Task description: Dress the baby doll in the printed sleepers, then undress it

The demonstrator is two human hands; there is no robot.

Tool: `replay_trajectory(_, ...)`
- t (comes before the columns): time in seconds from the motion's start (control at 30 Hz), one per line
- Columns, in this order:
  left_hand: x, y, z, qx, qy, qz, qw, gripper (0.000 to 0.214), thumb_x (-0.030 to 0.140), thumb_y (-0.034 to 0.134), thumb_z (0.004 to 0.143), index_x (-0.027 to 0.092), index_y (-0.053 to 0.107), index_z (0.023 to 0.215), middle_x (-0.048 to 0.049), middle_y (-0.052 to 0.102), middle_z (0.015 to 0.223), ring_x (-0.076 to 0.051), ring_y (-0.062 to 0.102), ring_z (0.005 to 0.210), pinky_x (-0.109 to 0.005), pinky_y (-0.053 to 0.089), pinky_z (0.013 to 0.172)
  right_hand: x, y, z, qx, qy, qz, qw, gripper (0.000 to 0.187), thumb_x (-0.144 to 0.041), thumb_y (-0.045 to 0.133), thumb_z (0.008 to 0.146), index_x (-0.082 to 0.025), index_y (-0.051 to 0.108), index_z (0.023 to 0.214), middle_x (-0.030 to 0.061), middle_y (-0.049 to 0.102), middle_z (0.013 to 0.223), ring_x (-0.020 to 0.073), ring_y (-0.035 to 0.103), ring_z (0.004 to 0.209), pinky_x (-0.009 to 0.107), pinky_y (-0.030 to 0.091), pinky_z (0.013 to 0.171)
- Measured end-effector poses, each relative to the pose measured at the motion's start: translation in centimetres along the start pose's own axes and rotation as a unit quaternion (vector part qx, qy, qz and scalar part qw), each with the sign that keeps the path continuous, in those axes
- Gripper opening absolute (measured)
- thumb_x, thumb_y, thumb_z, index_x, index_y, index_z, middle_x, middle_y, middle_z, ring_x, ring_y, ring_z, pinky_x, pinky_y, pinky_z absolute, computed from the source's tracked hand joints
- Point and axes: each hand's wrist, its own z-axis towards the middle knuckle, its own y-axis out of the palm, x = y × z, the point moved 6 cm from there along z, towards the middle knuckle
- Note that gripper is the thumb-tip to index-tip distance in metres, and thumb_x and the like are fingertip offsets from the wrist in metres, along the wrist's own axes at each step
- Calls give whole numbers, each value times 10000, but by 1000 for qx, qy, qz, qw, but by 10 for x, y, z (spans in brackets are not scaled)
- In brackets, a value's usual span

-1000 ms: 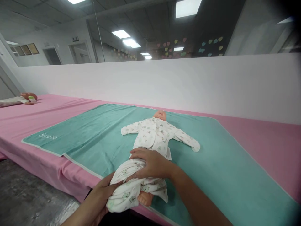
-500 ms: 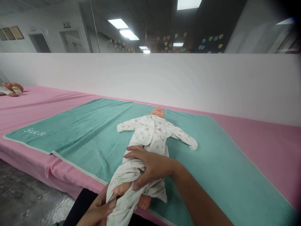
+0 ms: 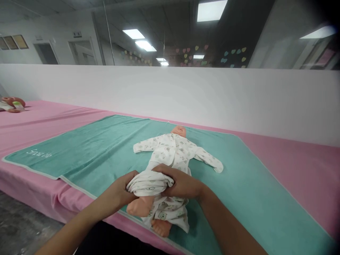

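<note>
A baby doll (image 3: 180,131) lies on its back on a teal towel (image 3: 92,145), its head toward the wall. It wears a white printed top (image 3: 170,148) whose sleeves cover both hands. White printed pants (image 3: 150,184) are bunched up around one leg, and that bare foot (image 3: 139,206) sticks out below the folds. The other foot (image 3: 161,227) shows at the hem of the second pant leg. My left hand (image 3: 127,187) grips the bunched cloth from the left side. My right hand (image 3: 177,182) holds the same bunch from the right, thumb and fingers closed on it.
Pink sheeting (image 3: 297,152) covers the raised surface under the towel. A low white wall (image 3: 170,95) with a mirror or glass above runs along the back. Another doll (image 3: 13,102) lies at the far left. The grey floor (image 3: 18,219) shows at lower left.
The pant leg that hung down past the foot is now gathered up the leg, exposing the foot. My left hand has moved up from the hem, and my right hand has shifted slightly right.
</note>
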Motion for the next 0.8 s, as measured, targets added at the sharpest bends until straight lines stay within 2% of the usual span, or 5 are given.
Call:
replay_trajectory(0.27, -23, -8, 33, -148, 60, -329, 931, 336, 248, 662, 691, 177, 483, 966, -39, 557, 887, -178, 540, 784, -254, 407, 658, 13, 3, -1, 17, 59, 44, 997, 422, -239, 669, 683, -246, 532, 1081, 6, 569, 1053, 188, 530, 969, 309, 423, 813)
replay_trajectory(0.43, -3, -8, 64, -129, 88, -383, 910, 207, 286, 614, 767, 179, 507, 907, -11, 508, 816, -115, 501, 687, -220, 400, 608, 19, -8, -3, 118, 77, 143, 980, 399, -399, 619, 747, -243, 532, 1104, 27, 573, 1069, 191, 526, 992, 328, 414, 855)
replay_trajectory(0.53, 15, -12, 82, -59, 116, -298, 946, 187, 365, 522, 832, 178, 527, 839, -8, 507, 797, -118, 490, 719, -232, 420, 659, 15, -19, -5, 193, 28, 206, 959, 318, -443, 462, 844, -208, 566, 1032, 56, 573, 1093, 190, 531, 996, 339, 410, 872)
replay_trajectory(0.63, 31, -9, 98, -11, 172, -84, 981, 220, 318, 586, 771, 222, 553, 967, -35, 536, 1041, -185, 498, 974, -298, 419, 829, 17, -28, -7, 242, 10, 254, 936, 284, -419, 458, 850, -202, 567, 997, 68, 584, 1090, 191, 547, 970, 347, 427, 849)
replay_trajectory(0.8, 50, 16, 113, -3, 332, 214, 919, 414, 181, 579, 709, 236, 524, 1115, -78, 431, 1245, -245, 375, 1178, -402, 322, 992, 25, -41, -8, 296, 9, 150, 943, 147, -280, 617, 752, -213, 601, 881, 32, 611, 984, 171, 557, 911, 319, 429, 814)
